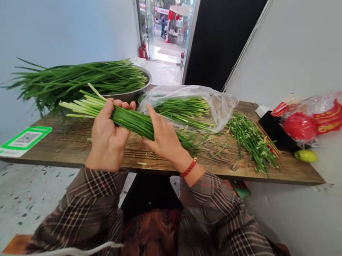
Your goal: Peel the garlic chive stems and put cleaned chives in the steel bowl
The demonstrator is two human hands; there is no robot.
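A bundle of green chives (134,122) lies across both hands above the wooden table, its pale ends pointing left. My left hand (110,135) is palm up, its fingers curled round the bundle near the pale ends. My right hand (165,137) rests against the leafy part, thumb on the near side and fingers on the far side. Behind them, more chives (186,107) lie in a clear plastic bag (223,107). At the back left a metal bowl (147,79) holds a large heap of chives (86,78).
On the wooden table (69,144), loose chive scraps (250,142) lie at the right. Beyond them are a black box (273,130), red packaging (302,126) and a yellow-green fruit (305,155). A QR-code card (24,140) is at the left edge.
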